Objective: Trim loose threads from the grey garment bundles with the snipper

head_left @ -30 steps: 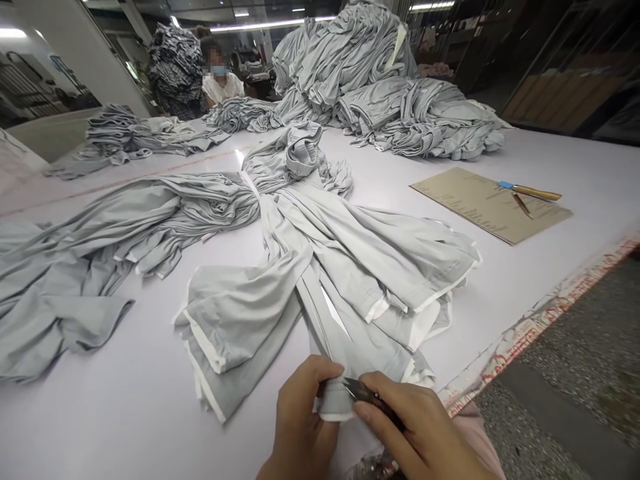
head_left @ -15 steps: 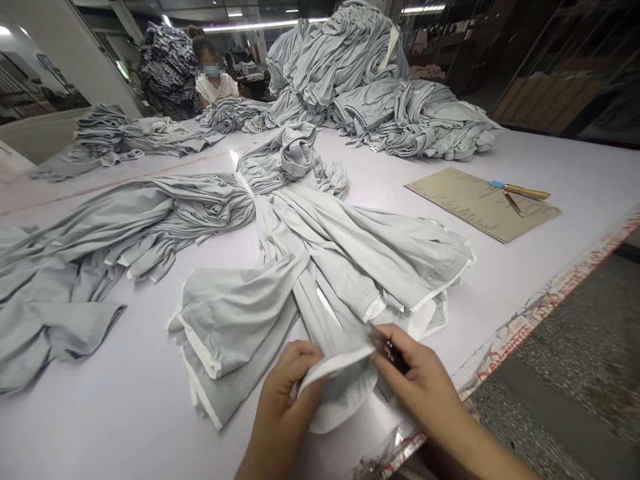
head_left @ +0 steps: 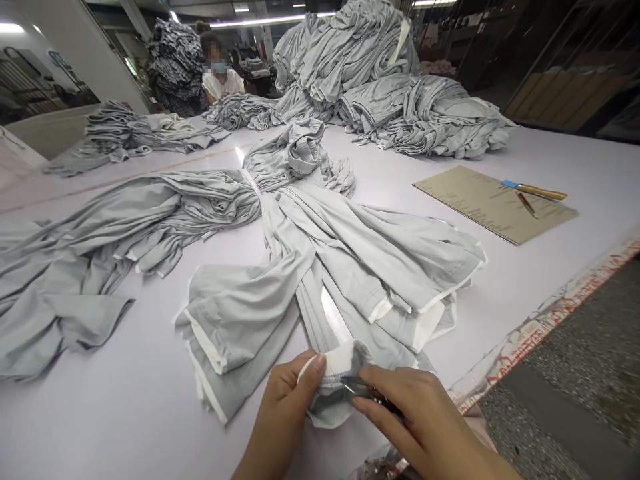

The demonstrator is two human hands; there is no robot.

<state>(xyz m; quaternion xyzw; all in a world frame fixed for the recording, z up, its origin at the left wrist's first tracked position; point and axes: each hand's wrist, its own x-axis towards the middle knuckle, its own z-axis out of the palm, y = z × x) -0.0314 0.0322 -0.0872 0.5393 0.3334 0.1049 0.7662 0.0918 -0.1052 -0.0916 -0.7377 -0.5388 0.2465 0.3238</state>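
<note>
My left hand (head_left: pixel 293 393) pinches the white-banded hem (head_left: pixel 334 363) of a light grey garment (head_left: pixel 313 310) near the table's front edge. The hem is turned so its inner seam shows. Dark thread snips (head_left: pixel 373 392) are in my right hand (head_left: pixel 415 407), their metal tips at the seam, just right of my left thumb. The tips look slightly apart. Beyond my hands, the grey garments spread out from a white tie (head_left: pixel 251 182), with pale hems fanned toward me.
More grey garments (head_left: pixel 45 300) lie at the left. A large garment heap (head_left: pixel 355 60) rises at the back. Brown cardboard (head_left: pixel 465 200) at the right bears a yellow-handled cutter (head_left: pixel 543 192) and a small brown tool (head_left: pixel 527 205). A masked person (head_left: pixel 223 80) is behind the table.
The hem has been turned up to show its inner seam. My right hand and the snips have moved left and down, bringing the tips to that seam. The view has shifted slightly.
</note>
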